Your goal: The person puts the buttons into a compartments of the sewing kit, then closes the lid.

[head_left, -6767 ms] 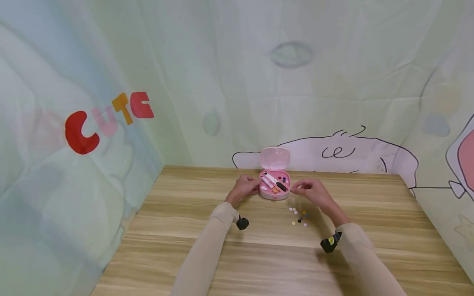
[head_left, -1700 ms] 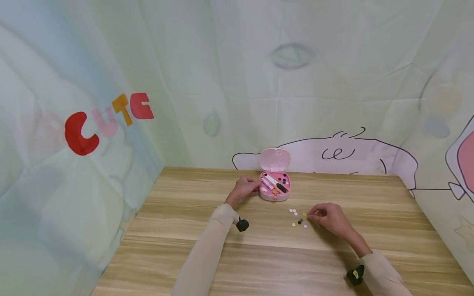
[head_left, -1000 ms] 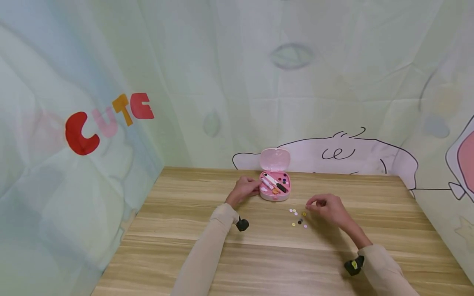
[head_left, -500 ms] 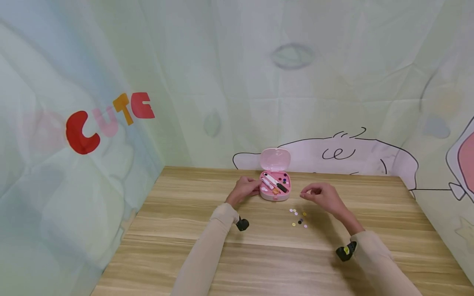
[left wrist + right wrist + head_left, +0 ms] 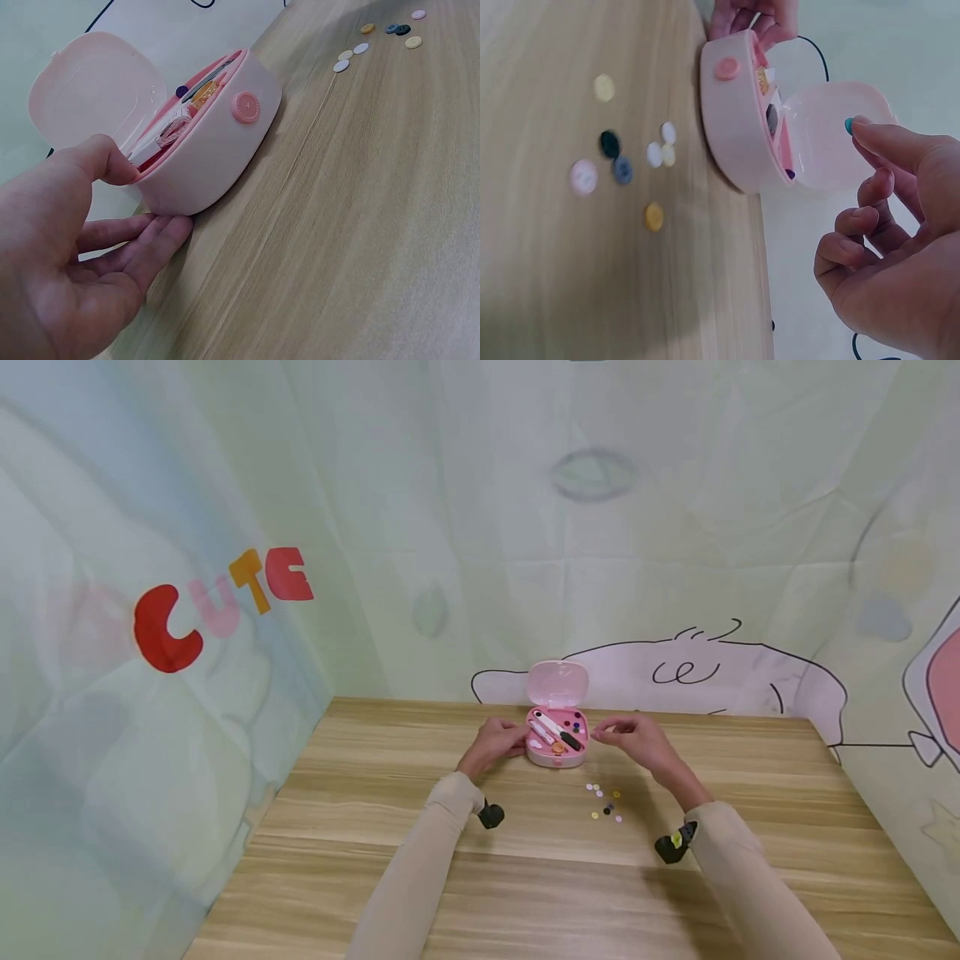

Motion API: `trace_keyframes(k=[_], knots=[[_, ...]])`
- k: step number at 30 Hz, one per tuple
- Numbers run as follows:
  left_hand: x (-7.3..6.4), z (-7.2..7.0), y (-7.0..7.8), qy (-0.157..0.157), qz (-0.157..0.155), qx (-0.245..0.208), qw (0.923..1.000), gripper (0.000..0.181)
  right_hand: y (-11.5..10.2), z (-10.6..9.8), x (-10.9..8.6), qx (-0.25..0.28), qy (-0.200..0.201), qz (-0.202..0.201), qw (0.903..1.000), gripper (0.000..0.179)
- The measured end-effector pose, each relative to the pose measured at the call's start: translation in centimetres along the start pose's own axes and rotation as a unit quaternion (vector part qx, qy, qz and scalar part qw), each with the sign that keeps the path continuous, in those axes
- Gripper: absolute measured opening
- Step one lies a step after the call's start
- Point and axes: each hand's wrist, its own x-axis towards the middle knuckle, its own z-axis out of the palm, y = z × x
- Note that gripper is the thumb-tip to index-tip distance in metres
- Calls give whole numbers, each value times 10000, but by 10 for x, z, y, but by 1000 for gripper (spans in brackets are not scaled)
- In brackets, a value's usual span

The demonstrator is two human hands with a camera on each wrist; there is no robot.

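A pink-and-white sewing box (image 5: 557, 761) stands with its lid (image 5: 558, 682) raised at the back of the table. My left hand (image 5: 495, 743) grips its left side, the thumb (image 5: 112, 161) over the rim and the other fingers low against the wall. Inside lie small scissors with a black part (image 5: 570, 740), a white tool (image 5: 542, 730), an orange item (image 5: 558, 747) and several buttons. My right hand (image 5: 637, 745) is just right of the box, pinching a teal button (image 5: 848, 126) between thumb and forefinger, level with the open lid in the right wrist view.
Several loose buttons lie on the wooden table (image 5: 420, 877) in front and to the right of the box, among them an orange one (image 5: 654, 217), a black one (image 5: 610, 143) and a pink one (image 5: 583, 178). A printed cloth backdrop (image 5: 450, 527) rises behind the table's back edge.
My right hand went down to the loose buttons, took the teal one from the table, then rose back left to the box's right side. My left hand has stayed at the box.
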Motion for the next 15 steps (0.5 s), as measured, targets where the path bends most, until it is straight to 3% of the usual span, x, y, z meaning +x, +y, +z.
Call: trace_keyframes(k=[8,15], knots=[[-3,0,2,-13,42,18,10000,27,-7,6,16,581,-134,422,9973,34],[-3,-1,2,-9,-10,116,9999,28,-6,6,29,781,-200,680,9944,34]])
